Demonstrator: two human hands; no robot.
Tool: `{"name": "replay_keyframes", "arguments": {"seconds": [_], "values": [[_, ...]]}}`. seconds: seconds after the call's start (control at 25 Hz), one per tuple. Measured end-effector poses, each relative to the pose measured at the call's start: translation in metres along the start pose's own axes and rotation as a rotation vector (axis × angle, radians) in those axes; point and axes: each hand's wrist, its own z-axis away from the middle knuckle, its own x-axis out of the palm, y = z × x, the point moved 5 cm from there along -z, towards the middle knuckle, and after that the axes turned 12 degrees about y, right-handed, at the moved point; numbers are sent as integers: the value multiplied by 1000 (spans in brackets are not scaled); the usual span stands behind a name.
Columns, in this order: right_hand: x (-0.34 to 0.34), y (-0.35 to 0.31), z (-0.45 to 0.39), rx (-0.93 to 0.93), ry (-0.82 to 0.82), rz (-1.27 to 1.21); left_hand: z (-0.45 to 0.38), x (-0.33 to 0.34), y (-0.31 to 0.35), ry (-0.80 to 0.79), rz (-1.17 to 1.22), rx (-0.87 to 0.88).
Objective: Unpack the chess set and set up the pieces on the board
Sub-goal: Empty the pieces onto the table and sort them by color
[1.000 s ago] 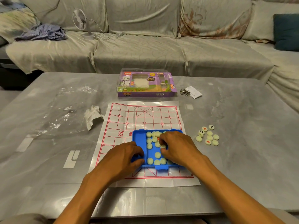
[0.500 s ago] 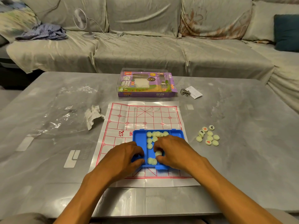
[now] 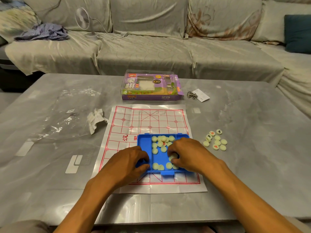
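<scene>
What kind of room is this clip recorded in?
Most likely a home living room: a long covered sofa behind a low grey table, with a small fan and crumpled clothes on the sofa.

The purple box (image 3: 151,87) on the bench bears large white characters 象棋 at its left; the paper board (image 3: 148,125) shows a red 汉 just left of the blue tray; the loose pieces (image 3: 214,139) carry red and black characters too small to read.

Left hand (image 3: 129,161) and right hand (image 3: 188,155) both palm-down, fingers curled, forearms converging.
</scene>
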Motion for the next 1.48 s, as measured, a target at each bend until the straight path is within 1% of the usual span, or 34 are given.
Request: {"name": "replay_keyframes", "arguments": {"seconds": [0.12,0.32,0.4,0.48,0.56,0.6,0.68,0.76,0.84,0.92,0.96,1.0,1.04,1.12,1.2,1.24,1.32,1.4,1.48], "values": [[-3,2,-7,5,40,12,1,-1,0,6,2,2],[0,-3,-8,-17,0,2,0,0,-2,4,1,1],[-12,-2,-7,-2,19,-48,0,1,-2,3,0,2],[-36,20,-4,108,86,-107,-1,1,-2,-3,-3,4],[-57,62,5,267,115,-97,-1,2,-2,0,-4,2],[-60,83,12,346,93,-65,-1,2,-2,2,-4,3],[-50,114,24,482,-1,-44,-1,1,-1,6,-8,9],[-35,128,26,551,-52,-82,0,0,-1,10,-12,10],[-31,130,22,564,-30,-83,1,-1,0,13,-8,9],[-42,120,16,531,62,-7,0,-1,1,13,-4,8],[-49,108,13,485,122,7,0,-1,1,11,-3,6],[-53,91,10,417,163,-28,0,-1,1,9,-3,7],[-52,71,7,331,156,-101,-1,-1,1,8,-5,9],[-40,29,6,162,11,-230,-1,0,1,3,-9,9],[-19,6,8,60,-146,-203,-1,1,0,0,-5,7],[-12,2,7,37,-172,-165,-1,0,0,0,-2,7],[-5,1,1,26,-123,-104,-1,0,1,3,0,9],[-3,0,-5,4,-7,-38,0,-1,1,10,1,11],[-4,-2,-7,-22,81,-36,0,-2,1,8,1,13]]}}
